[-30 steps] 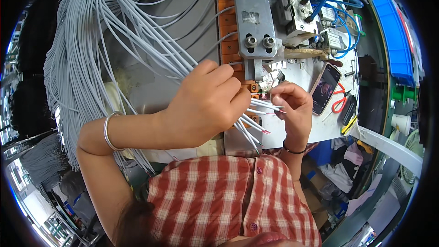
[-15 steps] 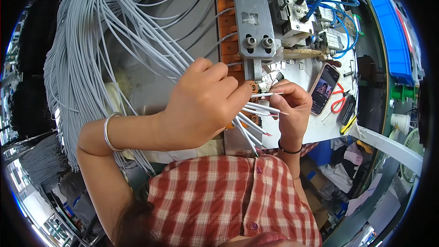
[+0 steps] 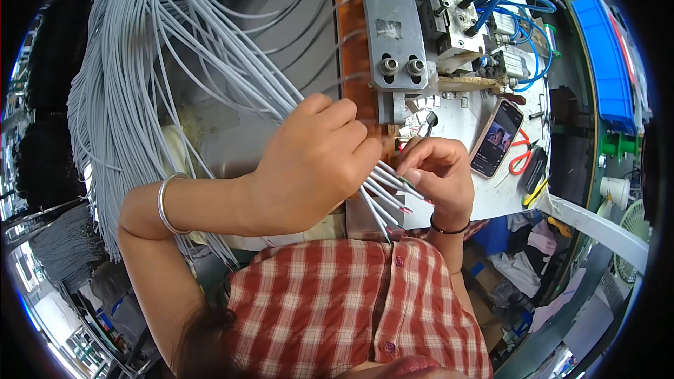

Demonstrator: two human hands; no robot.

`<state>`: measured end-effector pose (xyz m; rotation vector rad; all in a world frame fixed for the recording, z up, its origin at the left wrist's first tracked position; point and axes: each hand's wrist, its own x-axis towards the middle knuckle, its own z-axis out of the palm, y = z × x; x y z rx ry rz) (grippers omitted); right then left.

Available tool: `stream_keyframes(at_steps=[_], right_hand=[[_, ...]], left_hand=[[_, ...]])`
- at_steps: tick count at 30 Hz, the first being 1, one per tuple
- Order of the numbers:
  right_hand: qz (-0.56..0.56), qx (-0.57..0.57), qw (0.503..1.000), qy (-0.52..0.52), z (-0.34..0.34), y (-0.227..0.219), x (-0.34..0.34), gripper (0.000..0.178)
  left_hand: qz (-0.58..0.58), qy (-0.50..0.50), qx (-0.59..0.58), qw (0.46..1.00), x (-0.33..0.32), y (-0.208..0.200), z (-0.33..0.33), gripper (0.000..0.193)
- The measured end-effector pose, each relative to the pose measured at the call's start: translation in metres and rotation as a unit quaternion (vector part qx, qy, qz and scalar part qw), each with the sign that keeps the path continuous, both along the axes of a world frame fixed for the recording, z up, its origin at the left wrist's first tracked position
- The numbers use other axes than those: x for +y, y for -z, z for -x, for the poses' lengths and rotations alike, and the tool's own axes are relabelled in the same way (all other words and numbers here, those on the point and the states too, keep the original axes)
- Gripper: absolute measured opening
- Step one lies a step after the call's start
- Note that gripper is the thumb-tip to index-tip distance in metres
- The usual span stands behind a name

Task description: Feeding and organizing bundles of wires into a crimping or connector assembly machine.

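My left hand [image 3: 319, 158] is closed round a bundle of thin grey cables [image 3: 239, 74]. Their stripped ends [image 3: 385, 200] fan out past its fingers, some showing reddish inner wires. At these ends my right hand [image 3: 442, 175] has thumb and forefinger together on one cable, near its tip; the fingers partly hide the contact. Just beyond both hands runs a row of orange blocks [image 3: 354, 49], smeared by motion, with single grey cables leading into it. A grey metal bar [image 3: 393, 28] with two bolts stands over the row's right side.
A thick hank of grey cables [image 3: 119, 98] hangs at the left. On the right are a machine with blue air hoses [image 3: 491, 7], a phone [image 3: 497, 137], red-handled pliers [image 3: 521, 158] and a blue bin [image 3: 604, 63]. A white bar [image 3: 597, 224] crosses the lower right.
My right hand has drawn slightly down, from a separate upper cable to an end within the bundle. The orange row, sharp before, is now blurred. My left hand keeps its grip almost unmoved.
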<state>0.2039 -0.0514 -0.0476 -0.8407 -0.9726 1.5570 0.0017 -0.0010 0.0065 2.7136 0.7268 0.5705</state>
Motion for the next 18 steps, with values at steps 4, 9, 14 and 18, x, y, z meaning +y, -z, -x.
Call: stream_keyframes(at_steps=[4, 9, 14, 18], right_hand=[[0.043, -0.111, 0.99, 0.069, 0.005, -0.01, 0.0, 0.006], [0.095, -0.11, 0.987, 0.072, -0.001, 0.001, -0.001, 0.008], [0.114, -0.111, 0.982, 0.106, 0.004, 0.007, 0.002, 0.01], [0.158, -0.083, 0.983, 0.033, 0.001, 0.009, 0.004, 0.007]], left_hand=[[0.009, 0.01, 0.006, 1.0, 0.0, 0.004, 0.0, 0.02], [-0.014, 0.029, -0.008, 0.999, -0.002, 0.009, -0.005, 0.017], [-0.055, 0.003, -0.029, 0.998, 0.001, 0.011, -0.005, 0.014], [-0.028, 0.002, 0.038, 0.999, 0.0, 0.003, -0.002, 0.013]])
